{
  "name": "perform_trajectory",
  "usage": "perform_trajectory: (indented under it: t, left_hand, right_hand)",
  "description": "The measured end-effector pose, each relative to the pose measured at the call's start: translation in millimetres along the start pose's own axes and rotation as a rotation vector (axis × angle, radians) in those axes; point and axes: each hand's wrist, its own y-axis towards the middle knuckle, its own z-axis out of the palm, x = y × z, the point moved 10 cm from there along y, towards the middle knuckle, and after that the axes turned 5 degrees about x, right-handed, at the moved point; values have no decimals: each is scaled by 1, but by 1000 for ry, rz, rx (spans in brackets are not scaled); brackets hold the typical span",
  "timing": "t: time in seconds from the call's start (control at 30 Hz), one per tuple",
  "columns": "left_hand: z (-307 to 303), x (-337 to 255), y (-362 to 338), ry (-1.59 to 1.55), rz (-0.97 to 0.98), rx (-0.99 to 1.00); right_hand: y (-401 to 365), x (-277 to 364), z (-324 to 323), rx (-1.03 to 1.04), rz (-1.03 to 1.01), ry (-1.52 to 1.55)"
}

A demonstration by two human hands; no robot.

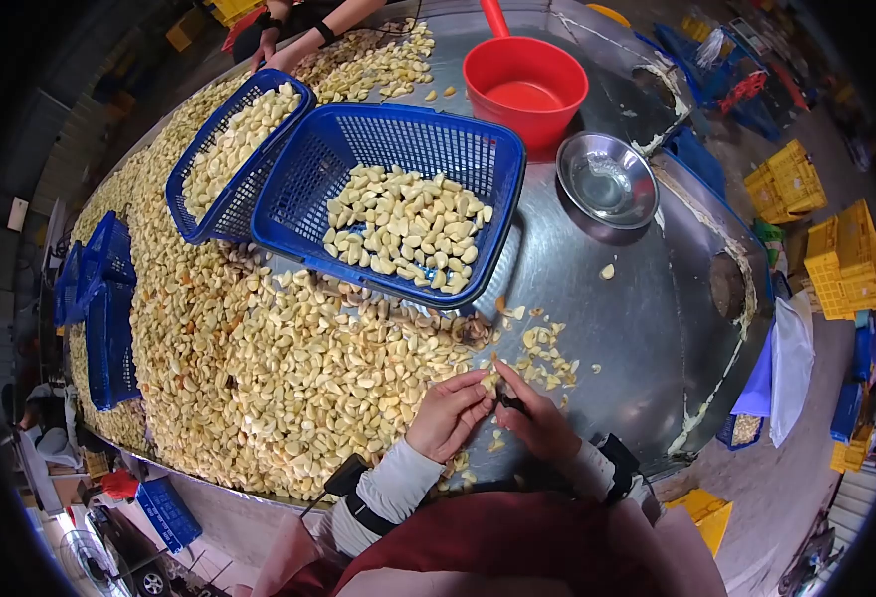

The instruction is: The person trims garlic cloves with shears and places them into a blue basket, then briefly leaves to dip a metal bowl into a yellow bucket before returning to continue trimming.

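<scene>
Pinched in the fingers of my left hand [448, 416] is a pale garlic clove [490, 380]. My right hand [539, 424] is closed around a small knife [508, 396], of which mainly a dark part shows; its blade is mostly hidden. Both hands meet over the metal table, fingertips almost touching at the clove. Thin garlic trimmings [547, 360] lie just beyond them. A wide heap of peeled garlic cloves [298, 398] spreads to the left of my hands. Beyond the hands, a blue basket [388, 117] holds a layer of cloves.
A second blue basket [197, 231] with cloves tilts against the first. At the back stand a red dipper [525, 75] and a steel bowl [608, 181] on the metal table [607, 318]. Another person's arms [303, 45] reach in at upper left. Yellow crates [844, 261] stand off to the right.
</scene>
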Motion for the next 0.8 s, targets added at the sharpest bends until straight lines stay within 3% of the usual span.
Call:
perform_trajectory:
  t: [0.07, 0.1, 0.17, 0.2, 0.27, 0.3, 0.37, 0.43, 0.5, 0.57, 0.6, 0.63, 0.7, 0.73, 0.77, 0.8]
  left_hand:
    - [1, 2, -2, -30, -5, 5]
    - [1, 2, -5, -27, -14, -9]
    - [-2, 3, -5, -24, -19, -22]
    - [-4, 6, -4, -55, -18, 15]
    - [-7, 10, -5, -83, -17, 49]
    - [-4, 13, -5, -125, -29, 94]
    - [8, 9, -7, -166, -43, 141]
    - [42, -42, -14, 66, 162, 114]
    - [107, -116, -33, 300, 508, 91]
    - [121, -156, -60, 622, 793, -64]
    - [102, -158, -60, 955, 896, -187]
    - [85, -147, -48, 1297, 800, -204]
    - [63, -116, -38, 2135, 828, -504]
    - [49, -100, -35, 2139, 824, -498]
    - [29, -83, -32, 2200, 716, -613]
    - [17, -71, -34, 2255, 605, -729]
  right_hand:
    - [-9, 34, -2, -172, -241, -479]
    - [-7, 30, -3, -172, -242, -479]
    - [-10, 47, 0, -226, -513, -614]
    - [-10, 47, -1, -221, -517, -614]
    - [5, -11, 9, 108, 6, 238]
    - [5, -12, 10, 110, 5, 238]
    - [5, -18, 8, 80, 47, 538]
    - [4, -13, 0, -2, 82, 529]
    - [0, -21, -1, -73, 138, 521]
    - [6, -23, -4, -82, 111, 501]
    - [10, -31, -8, -92, 105, 434]
    - [12, -37, -9, -85, 97, 432]
    - [12, -30, -26, -216, -16, -59]
    - [7, -8, -31, -274, -70, -339]
    - [8, -16, -34, -275, -63, -333]
    - [8, -11, -39, -322, -196, -465]
